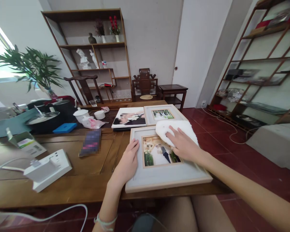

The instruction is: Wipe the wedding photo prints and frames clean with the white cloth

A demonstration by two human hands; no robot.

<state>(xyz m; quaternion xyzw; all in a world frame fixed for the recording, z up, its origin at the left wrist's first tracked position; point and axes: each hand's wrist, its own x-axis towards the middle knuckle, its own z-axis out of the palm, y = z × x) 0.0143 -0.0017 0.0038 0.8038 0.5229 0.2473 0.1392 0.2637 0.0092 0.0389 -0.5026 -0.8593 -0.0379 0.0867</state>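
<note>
A large white picture frame (pixel 159 175) with a wedding photo lies flat at the near right end of the wooden table (pixel 91 161). My left hand (pixel 127 161) rests flat on the frame's left border, fingers stretched out. My right hand (pixel 182 145) presses a white cloth (pixel 174 129) onto the frame's upper right part, fingers spread over the cloth. Behind it lie a smaller white frame (pixel 162 114) and an unframed photo print (pixel 129 117).
A white power strip (pixel 48 169) with a cable, a small box (pixel 29 145), a blue box (pixel 64 128), pots, a white teapot (pixel 81 114) and cups crowd the table's left and back. Shelves, chairs and a plant stand behind; red tiled floor lies to the right.
</note>
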